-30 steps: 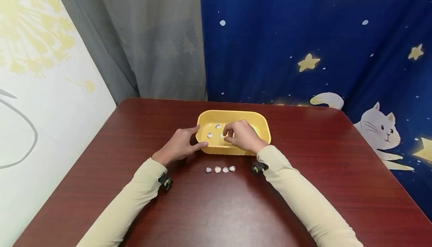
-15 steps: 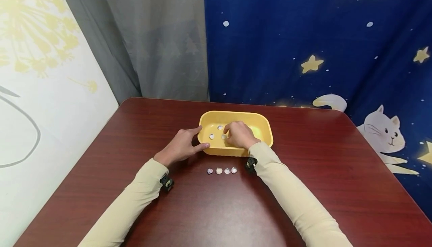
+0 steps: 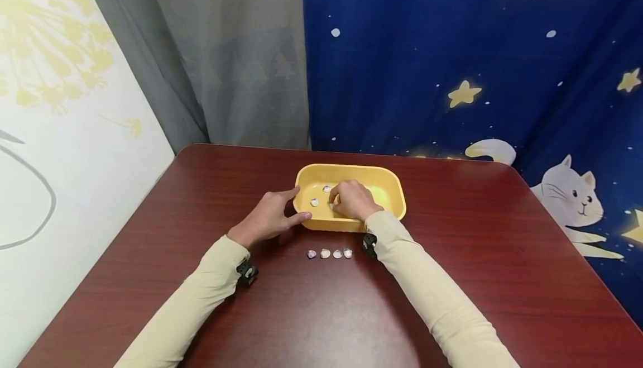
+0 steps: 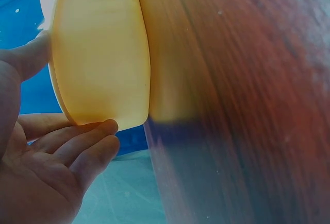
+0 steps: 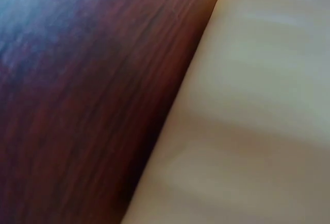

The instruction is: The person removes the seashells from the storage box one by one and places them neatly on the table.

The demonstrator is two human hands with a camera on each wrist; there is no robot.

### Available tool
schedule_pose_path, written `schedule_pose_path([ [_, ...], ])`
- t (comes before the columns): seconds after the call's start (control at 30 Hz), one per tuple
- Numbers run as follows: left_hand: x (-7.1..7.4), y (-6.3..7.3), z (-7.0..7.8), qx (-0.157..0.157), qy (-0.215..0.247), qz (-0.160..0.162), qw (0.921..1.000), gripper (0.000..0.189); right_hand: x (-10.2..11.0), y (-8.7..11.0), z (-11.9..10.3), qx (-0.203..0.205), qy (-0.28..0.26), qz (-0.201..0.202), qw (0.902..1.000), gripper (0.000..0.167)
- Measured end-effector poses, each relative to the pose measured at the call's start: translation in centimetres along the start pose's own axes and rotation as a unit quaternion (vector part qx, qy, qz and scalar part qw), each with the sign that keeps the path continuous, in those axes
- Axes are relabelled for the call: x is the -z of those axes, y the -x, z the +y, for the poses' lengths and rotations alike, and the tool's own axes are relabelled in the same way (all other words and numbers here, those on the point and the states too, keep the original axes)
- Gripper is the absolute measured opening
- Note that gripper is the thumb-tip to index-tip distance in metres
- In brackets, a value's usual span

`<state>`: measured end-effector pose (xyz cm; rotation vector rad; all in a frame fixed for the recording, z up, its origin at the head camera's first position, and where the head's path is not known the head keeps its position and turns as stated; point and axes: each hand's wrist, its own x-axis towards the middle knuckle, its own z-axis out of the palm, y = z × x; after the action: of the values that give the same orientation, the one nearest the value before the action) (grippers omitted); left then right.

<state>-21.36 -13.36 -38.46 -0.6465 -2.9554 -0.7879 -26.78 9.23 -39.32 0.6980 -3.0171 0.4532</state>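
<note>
A yellow plastic tub (image 3: 387,175) stands on the table. My left hand (image 3: 268,217) holds its left end, thumb and forefinger spread at the rim; in the left wrist view the other fingers of that hand (image 4: 56,157) lie against the outer wall. My right hand (image 3: 354,199) reaches over the near rim into the tub. Its curled fingertips are at a small pale seashell (image 3: 331,205), mostly hidden by them. Two more seashells lie in the tub, one left (image 3: 313,202) and one farther back (image 3: 327,189). The right wrist view shows only the tub's wall (image 5: 247,121) and tabletop.
In front of the tub, several small seashells (image 3: 325,254) lie in a row on the dark red-brown table (image 3: 281,312). A grey curtain (image 3: 241,66) and a blue star-patterned curtain (image 3: 392,77) hang behind the table. A white panel (image 3: 75,150) stands at the left.
My right hand has moved lower into the tub and then slightly left, its fingertips now covering most of the pale seashell. The left hand keeps its place on the tub.
</note>
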Motion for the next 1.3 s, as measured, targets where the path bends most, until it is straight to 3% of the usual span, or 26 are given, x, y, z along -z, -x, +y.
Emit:
schedule_pose_path([
  [0.47, 0.1, -0.03, -0.11, 0.003, -0.006, -0.001, 1.0, 0.081, -0.06, -0.1, 0.15, 0.029, 0.013, 0.014, 0.9994, 0.009],
  [0.63, 0.18, 0.02, 0.03, 0.0, -0.001, 0.002, 1.0, 0.081, -0.05, -0.1, 0.3, 0.02, 0.008, 0.015, 0.9997, 0.013],
  [1.3, 0.21, 0.15, 0.25, 0.014, 0.005, -0.013, 0.9998, 0.083, 0.15, 0.42, 0.54, 0.035, -0.038, 0.007, 0.9986, 0.017],
])
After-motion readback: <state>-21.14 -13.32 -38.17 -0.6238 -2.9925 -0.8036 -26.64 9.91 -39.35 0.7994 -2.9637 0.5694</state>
